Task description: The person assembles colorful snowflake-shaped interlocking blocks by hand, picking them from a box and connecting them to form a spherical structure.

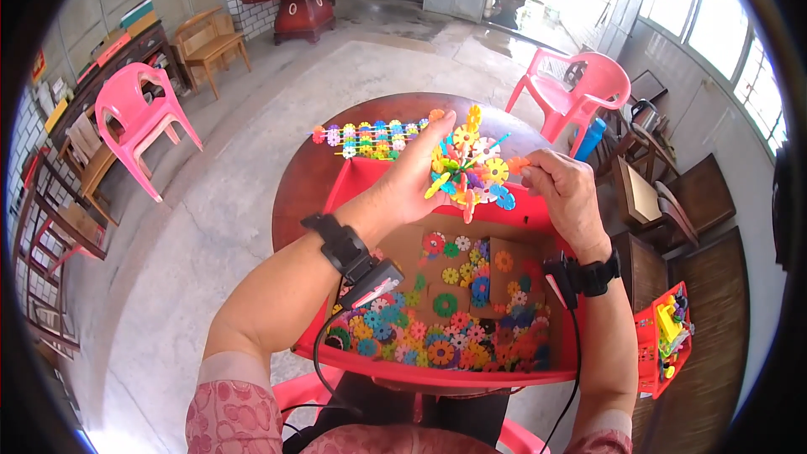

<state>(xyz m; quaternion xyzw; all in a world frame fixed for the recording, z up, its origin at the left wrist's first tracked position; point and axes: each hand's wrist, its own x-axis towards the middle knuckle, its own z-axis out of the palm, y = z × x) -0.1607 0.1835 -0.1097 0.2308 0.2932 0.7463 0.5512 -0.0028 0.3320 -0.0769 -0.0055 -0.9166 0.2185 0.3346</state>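
My left hand point(412, 172) is closed around one side of a many-coloured cluster of interlocking plastic flower discs point(471, 164), held above the far part of a red box point(336, 189). At the cluster's right side, my right hand point(565, 189) pinches an orange flower disc point(519, 166) between thumb and fingers. Whether that disc is joined to the cluster I cannot tell. Inside the box lie many loose flower discs point(441, 353) of several colours, with brown cardboard point(403, 244) showing between them.
The box rests on a round dark table point(294, 193), where a flat row-built piece of flower discs on sticks point(370, 139) lies at the far left. Pink chairs point(580, 84) stand beyond. A red basket of toys point(664, 336) is at the right.
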